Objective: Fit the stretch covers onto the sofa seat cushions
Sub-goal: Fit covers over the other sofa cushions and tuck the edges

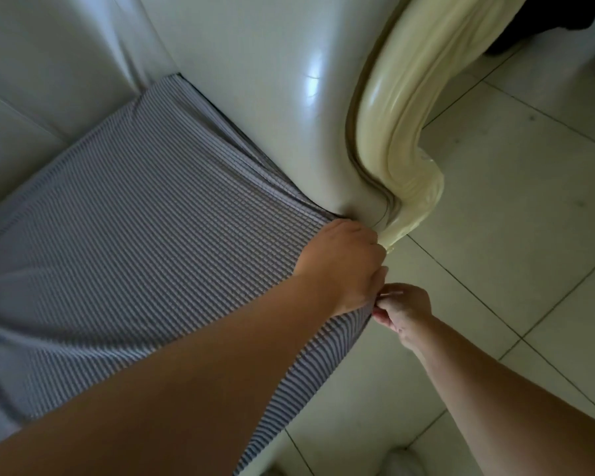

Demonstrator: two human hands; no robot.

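Your left hand [344, 266] curled over the cushion's front corner at 4 o'clock, gripping the grey waffle-textured stretch cover [145, 242]; your right hand [402, 310] pinched its hem just beside. Ribs ran from 1 toward 7 o'clock, alongside the glossy cream sofa armrest [289, 97].

The stretch cover [145, 255] at the centre left of the frame is grey cloth with a fine waffle-like ribbed weave, matt and soft-looking. The sofa [255, 80] across the top looks like smooth cream leather with a glossy sheen. Its armrest trim [402, 108] at upper right is shiny, lacquered-looking cream. The floor [512, 207] at right is smooth pale tile.
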